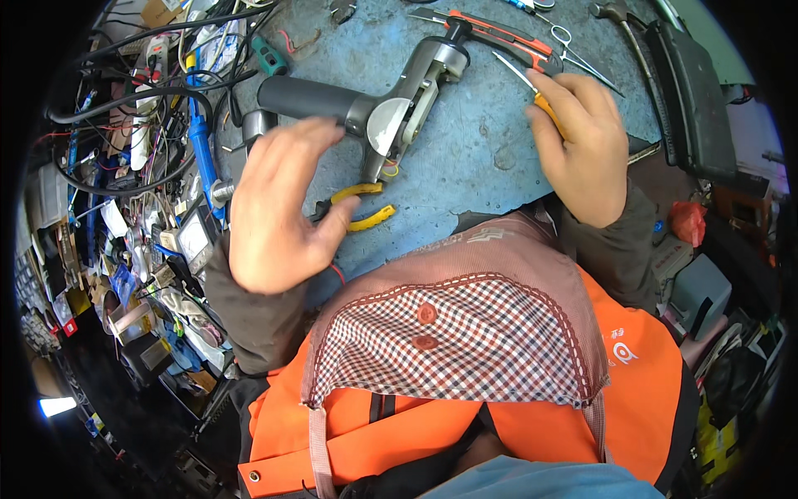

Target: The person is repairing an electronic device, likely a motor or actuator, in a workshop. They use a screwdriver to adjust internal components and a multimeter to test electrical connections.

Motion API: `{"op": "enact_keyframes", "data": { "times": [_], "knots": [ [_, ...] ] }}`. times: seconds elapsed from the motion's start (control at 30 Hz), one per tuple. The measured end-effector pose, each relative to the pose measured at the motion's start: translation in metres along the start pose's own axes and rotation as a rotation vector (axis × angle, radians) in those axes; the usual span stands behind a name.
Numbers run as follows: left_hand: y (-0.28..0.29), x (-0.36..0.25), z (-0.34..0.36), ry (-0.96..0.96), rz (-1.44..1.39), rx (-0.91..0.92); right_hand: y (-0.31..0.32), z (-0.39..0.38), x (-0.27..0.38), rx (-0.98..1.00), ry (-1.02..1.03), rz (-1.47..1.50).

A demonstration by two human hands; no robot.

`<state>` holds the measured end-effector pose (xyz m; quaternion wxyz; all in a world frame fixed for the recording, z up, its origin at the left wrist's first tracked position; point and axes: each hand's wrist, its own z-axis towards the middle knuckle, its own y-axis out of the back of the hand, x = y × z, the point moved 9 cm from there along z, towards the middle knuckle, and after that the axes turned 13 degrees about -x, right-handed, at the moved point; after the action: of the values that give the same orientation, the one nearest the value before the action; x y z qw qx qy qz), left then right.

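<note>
My right hand [586, 150] holds a small screwdriver [544, 101] with a yellow-orange handle, its thin shaft pointing up and left. My left hand [283, 200], slightly blurred, hovers with its fingers spread and nothing in them. Beside its thumb lie the yellow handles of a pair of pliers [372, 219], whose head is hidden behind the hand. Between my hands, on the worn blue bench top [474, 191], rests a grey tool body [374, 116] with a thick black grip, a half-round metal plate and thin wires at its lower end.
At the back lie an orange utility knife [499, 37], scissor-handled forceps [582, 60] and a hammer [619, 21]. A black case [694, 100] stands at the right edge. Cables and a blue soldering iron [199, 137] crowd the left, beside a green tool [268, 56].
</note>
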<state>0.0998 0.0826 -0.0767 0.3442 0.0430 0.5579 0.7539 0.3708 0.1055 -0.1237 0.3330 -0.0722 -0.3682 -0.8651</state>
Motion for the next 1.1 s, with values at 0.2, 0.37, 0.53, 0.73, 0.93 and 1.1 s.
{"op": "enact_keyframes", "data": {
  "times": [0.2,0.37,0.53,0.73,0.93,1.1],
  "knots": [
    [-0.052,0.022,0.026,-0.149,0.119,0.094,-0.051,-0.006,0.033,0.36,-0.181,0.338],
    [-0.033,0.022,0.04,-0.18,-0.089,0.025,-0.044,0.013,0.044,0.32,-0.377,0.568],
    [0.033,0.025,0.039,0.193,-0.598,-0.388,-0.008,0.057,0.077,0.067,-0.322,0.68],
    [0.079,0.025,0.005,0.175,-0.575,-0.76,0.003,0.055,0.123,0.065,-0.342,0.794],
    [0.085,0.022,-0.013,0.201,-0.583,-0.76,0.002,0.078,0.172,0.1,-0.403,1.048],
    [0.09,0.02,-0.029,0.201,-0.613,-0.71,0.005,0.105,0.222,0.057,-0.216,0.815]
  ]
}}
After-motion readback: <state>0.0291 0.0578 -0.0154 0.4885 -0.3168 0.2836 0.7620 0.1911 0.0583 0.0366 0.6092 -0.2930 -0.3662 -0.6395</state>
